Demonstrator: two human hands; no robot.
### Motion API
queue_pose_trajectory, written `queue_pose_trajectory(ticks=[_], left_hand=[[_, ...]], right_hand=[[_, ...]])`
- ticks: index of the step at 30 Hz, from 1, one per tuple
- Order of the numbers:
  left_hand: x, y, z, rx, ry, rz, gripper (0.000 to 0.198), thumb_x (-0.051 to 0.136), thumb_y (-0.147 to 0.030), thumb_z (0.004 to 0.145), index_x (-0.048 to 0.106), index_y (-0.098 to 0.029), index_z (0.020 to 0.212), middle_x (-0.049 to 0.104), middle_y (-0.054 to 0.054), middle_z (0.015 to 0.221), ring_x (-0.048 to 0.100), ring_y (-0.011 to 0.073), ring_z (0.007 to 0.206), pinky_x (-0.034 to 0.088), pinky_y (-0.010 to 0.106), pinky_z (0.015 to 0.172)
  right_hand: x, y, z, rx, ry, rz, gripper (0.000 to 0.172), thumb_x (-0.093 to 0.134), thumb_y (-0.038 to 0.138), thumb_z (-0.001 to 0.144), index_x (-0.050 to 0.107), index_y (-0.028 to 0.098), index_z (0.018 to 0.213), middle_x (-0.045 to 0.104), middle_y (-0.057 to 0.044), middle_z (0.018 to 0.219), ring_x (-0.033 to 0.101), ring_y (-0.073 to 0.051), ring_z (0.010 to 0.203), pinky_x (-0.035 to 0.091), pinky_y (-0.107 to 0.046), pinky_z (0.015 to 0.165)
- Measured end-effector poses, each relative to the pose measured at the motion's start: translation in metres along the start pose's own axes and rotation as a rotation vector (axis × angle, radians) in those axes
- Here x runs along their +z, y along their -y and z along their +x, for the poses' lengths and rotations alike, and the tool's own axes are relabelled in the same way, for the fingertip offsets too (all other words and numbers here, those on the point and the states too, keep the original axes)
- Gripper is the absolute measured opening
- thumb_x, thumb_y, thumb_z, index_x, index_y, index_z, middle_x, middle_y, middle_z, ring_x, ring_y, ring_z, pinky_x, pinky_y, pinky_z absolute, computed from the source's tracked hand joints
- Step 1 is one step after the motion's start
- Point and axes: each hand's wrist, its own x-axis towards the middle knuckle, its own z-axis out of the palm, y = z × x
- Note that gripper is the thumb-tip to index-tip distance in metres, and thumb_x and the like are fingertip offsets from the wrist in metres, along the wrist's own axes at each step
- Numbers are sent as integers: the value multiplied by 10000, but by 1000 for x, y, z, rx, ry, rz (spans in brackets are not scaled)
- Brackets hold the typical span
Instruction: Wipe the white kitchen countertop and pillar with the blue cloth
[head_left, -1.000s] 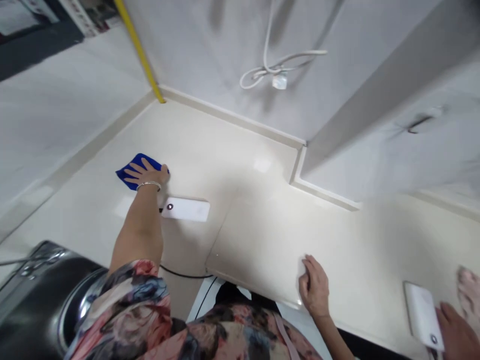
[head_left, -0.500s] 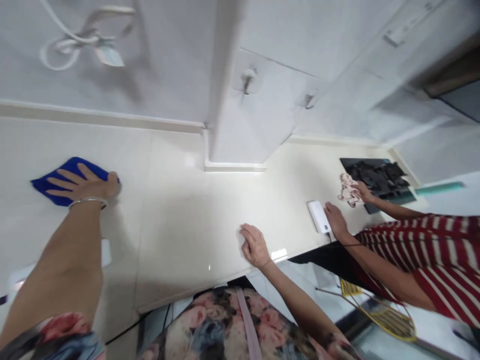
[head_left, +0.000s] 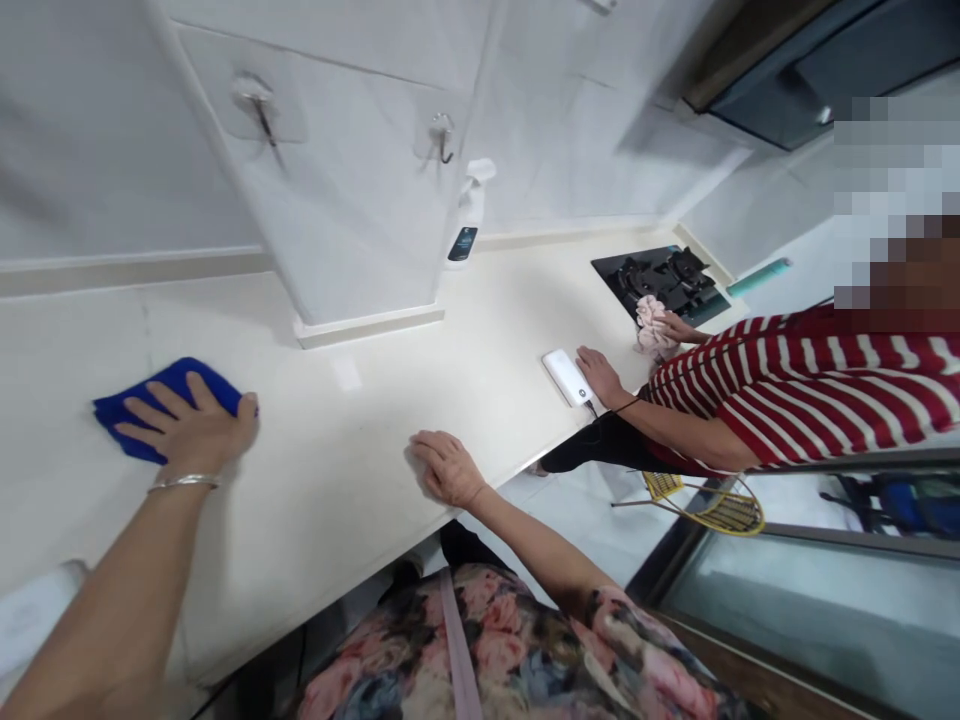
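Observation:
My left hand lies flat with fingers spread on a blue cloth, pressing it against the pale countertop. The cloth is partly folded and sticks out beyond the fingertips. A silver bangle circles my left wrist. Near the counter's front edge, my right hand rests palm down on the bare surface, its fingers loosely bent and holding nothing. To its right is a white box-shaped device with a black cable at one end.
A co-worker in a striped shirt has one hand by the white device and the other on a pink cloth beside the black gas stove. A white spray bottle stands behind the wall pillar. A yellow chair is below.
The view has swung to the right, bringing the spray bottle into sight. My left hand has slid the blue cloth rightward along the counter. My right hand stays about where it was.

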Motion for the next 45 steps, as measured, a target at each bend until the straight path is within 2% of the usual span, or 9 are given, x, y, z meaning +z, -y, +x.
queue_pose_trajectory(ticks=[7, 11, 13, 16, 21, 28, 35, 40, 45], left_hand=[[-5, -72, -72, 146, 47, -74, 1048, 163, -735, 861, 249, -40, 1640, 73, 315, 1723, -16, 540, 1585, -41, 699, 1240], [-13, -87, -88, 207, -43, -146, 964, 244, -690, 859, 419, -75, 1582, 286, 302, 1665, 210, 531, 1541, 131, 674, 1244], [-18, -87, -88, 224, -134, -182, 888, 260, -656, 869, 467, -136, 1558, 362, 268, 1637, 287, 483, 1521, 210, 631, 1238], [-20, -86, -81, 221, -197, -203, 872, 246, -615, 891, 330, -152, 1625, 306, 227, 1686, 226, 405, 1577, 159, 573, 1280], [-7, -91, -68, 160, -62, -149, 998, 153, -643, 891, 262, 45, 1606, 200, 324, 1693, 38, 496, 1596, -23, 622, 1281], [3, -94, -74, 196, -205, -33, 892, 189, -588, 955, 275, 26, 1596, 260, 309, 1674, 116, 494, 1578, 85, 694, 1246], [0, -63, -46, 280, -250, 34, 813, 194, -591, 981, 332, -80, 1598, 324, 202, 1690, 180, 403, 1585, 133, 619, 1273], [-6, -43, -25, 178, -274, -13, 810, 189, -590, 969, 292, -128, 1626, 258, 162, 1734, 145, 360, 1612, 78, 572, 1294], [0, -45, -21, 88, -275, 15, 801, 231, -574, 977, 324, -87, 1607, 289, 188, 1714, 177, 377, 1597, 115, 584, 1290]], right_hand=[[-3, 0, 2, 14, 27, -13, 553, 609, 179, 870, 538, 183, 1419, 533, -121, 1555, 439, -240, 1469, 291, -470, 1280], [-4, 0, 3, 12, 31, -20, 528, 611, 186, 893, 536, 167, 1415, 533, -123, 1555, 436, -226, 1465, 285, -451, 1282], [-4, 0, 3, 4, 30, -19, 524, 612, 197, 902, 535, 157, 1418, 532, -124, 1556, 434, -226, 1466, 276, -448, 1287], [-6, -1, 3, -6, 32, -16, 531, 608, 204, 905, 531, 148, 1427, 533, -120, 1556, 424, -233, 1474, 269, -445, 1292], [-7, -1, 4, -8, 51, -9, 535, 596, 217, 917, 514, 154, 1442, 525, -120, 1562, 405, -232, 1490, 268, -449, 1292], [-2, -4, 3, -35, 17, -12, 550, 610, 231, 913, 506, 141, 1446, 537, -137, 1543, 409, -235, 1478, 282, -454, 1280], [0, -7, 3, -44, 7, -6, 517, 585, 249, 946, 504, 169, 1451, 546, -127, 1536, 402, -207, 1488, 285, -443, 1272], [-3, -7, 4, -47, 15, 3, 506, 574, 274, 947, 514, 174, 1439, 548, -118, 1536, 408, -211, 1485, 283, -439, 1272], [-5, -6, 2, -49, 6, 4, 532, 576, 282, 930, 513, 155, 1443, 534, -123, 1546, 411, -236, 1473, 283, -442, 1272]])
